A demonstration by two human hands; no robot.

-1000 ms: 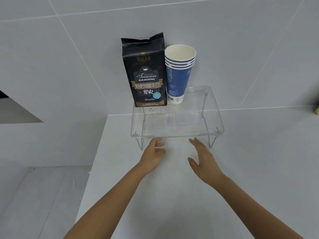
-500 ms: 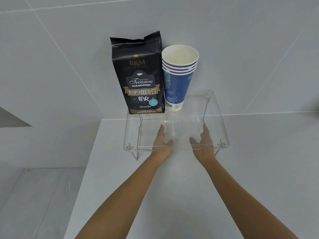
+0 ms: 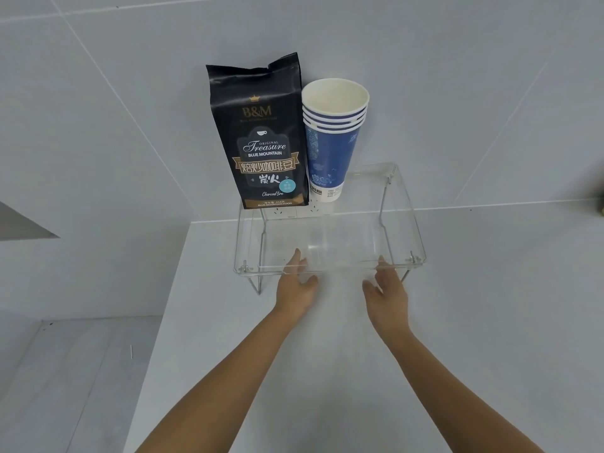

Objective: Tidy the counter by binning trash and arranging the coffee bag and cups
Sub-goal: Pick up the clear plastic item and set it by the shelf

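A black coffee bag stands upright at the back left of a clear acrylic shelf, against the wall. Right beside it stands a stack of several blue paper cups, mouths up. My left hand and my right hand reach just under the shelf's front edge. Their fingers are apart and hold nothing. The fingertips show blurred through the clear plastic.
The shelf stands on thin wire legs on a white counter. A wall socket shows behind the shelf. The counter's left edge drops to a tiled floor. A small dark object peeks in at the right edge.
From in front of the shelf both hands went under it, then drew back a little toward its front edge. The bag and the cups have not moved.
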